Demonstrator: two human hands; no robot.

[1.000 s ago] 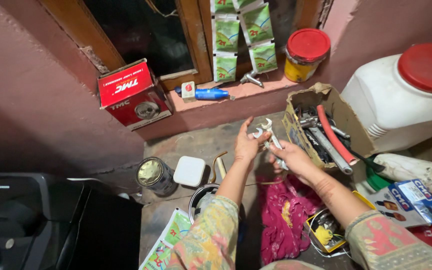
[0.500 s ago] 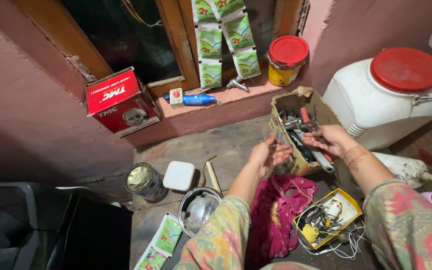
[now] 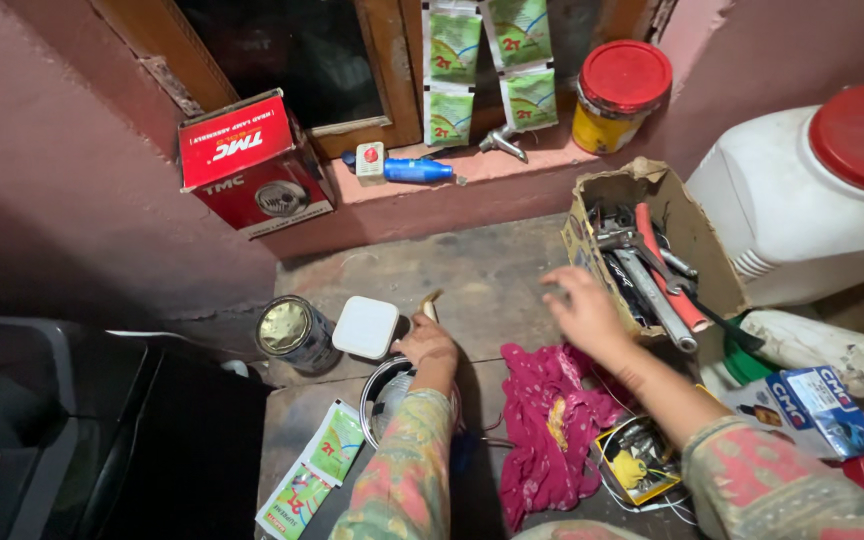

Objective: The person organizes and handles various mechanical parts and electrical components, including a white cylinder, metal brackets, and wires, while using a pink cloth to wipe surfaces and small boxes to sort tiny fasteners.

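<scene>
Your left hand, at centre frame, is closed on a small brass-coloured piece, mostly hidden. Your right hand hangs open, empty, beside the cardboard tool box; bare floor lies between them.

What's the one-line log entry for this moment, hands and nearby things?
left hand: on floor by white lid | right hand: empty, open, beside cardboard tool box | pink cloth: on floor between arms
</scene>
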